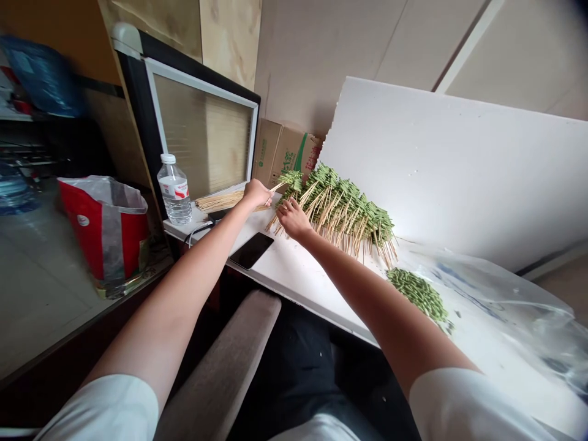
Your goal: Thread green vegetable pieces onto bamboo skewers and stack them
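Observation:
My left hand [258,193] is closed on the stick end of a skewer [278,185] whose far end carries green pieces. Close by on the right, my right hand [293,217] has bent fingers at the left edge of the stacked skewers; whether it grips one is too small to tell. The pile of green skewers [342,205] lies on the white table with its bare sticks toward me. Bare sticks [218,201] lie in a bundle just left of my left hand. A heap of loose green pieces [419,294] sits to the right.
A black phone [252,250] lies near the table's front edge [294,295]. At the left end stands a water bottle [174,190]. A cardboard box [285,150] is behind the hands. Clear plastic [496,294] covers the right side. A red bag [103,226] is beyond the table's left end.

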`<state>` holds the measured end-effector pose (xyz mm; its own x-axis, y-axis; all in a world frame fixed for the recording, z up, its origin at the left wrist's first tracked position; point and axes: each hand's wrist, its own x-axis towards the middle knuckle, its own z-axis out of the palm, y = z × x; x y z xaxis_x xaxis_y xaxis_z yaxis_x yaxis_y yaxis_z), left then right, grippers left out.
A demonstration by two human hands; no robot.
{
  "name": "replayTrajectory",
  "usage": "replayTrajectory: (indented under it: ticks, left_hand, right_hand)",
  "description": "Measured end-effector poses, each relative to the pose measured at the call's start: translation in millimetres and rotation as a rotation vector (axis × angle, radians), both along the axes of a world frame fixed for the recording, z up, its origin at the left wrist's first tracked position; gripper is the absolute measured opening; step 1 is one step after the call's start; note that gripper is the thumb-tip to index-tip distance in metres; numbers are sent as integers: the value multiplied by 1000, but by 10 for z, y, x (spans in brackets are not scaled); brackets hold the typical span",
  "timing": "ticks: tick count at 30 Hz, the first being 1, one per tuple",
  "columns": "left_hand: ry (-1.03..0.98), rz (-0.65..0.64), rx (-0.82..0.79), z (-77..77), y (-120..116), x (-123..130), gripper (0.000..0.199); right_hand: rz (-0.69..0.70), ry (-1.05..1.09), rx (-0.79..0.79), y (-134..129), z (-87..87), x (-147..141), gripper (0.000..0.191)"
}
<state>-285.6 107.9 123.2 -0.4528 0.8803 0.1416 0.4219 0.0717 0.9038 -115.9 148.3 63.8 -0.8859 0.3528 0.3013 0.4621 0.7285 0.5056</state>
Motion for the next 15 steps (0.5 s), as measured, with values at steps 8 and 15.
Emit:
replayTrajectory:
  ticks: [8,15]
  left_hand:
    - [66,79,-20,36,221,161,21]
    - [29,64,27,-96,461,263,24]
  right_hand:
    - [78,106,-29,-84,-22,138,44]
    - [340,196,-28,-519,-56,451,38]
